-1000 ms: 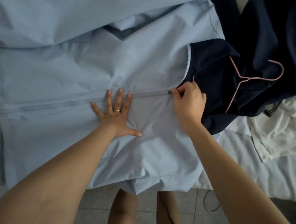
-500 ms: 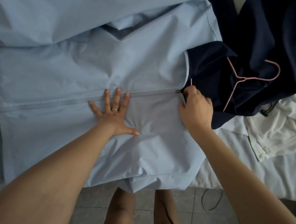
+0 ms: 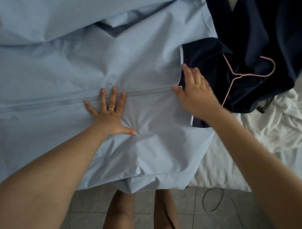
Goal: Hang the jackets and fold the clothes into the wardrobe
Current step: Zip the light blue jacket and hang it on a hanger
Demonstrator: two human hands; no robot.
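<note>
Left hand lies flat on the light blue jacket, fingers straight and spread, with the fingertips on the zipper and the palm pinning the front panel to the bed. The jacket is spread face up across the bed, with the near edge hanging over the side. The long axis of the zipper runs straight across the view. The teeth are closed from the left side up to the right hand. Beyond that point the front parts into the neck opening and exposes the navy lining. The right hand is at this open end. The thumb touches the top of the closed run and the fingers reach over the lining. The hand is blurred, so it is not possible to tell if it pinches the zipper pull or only rests there. The pink wire hanger lies to the right of the right hand, close by, on a navy garment, with its hook pointing away from the jacket. The neck opening faces the hanger. The right hand is the nearer hand and is probably the one to fetch the hanger, while the left hand is well apart from it.
</note>
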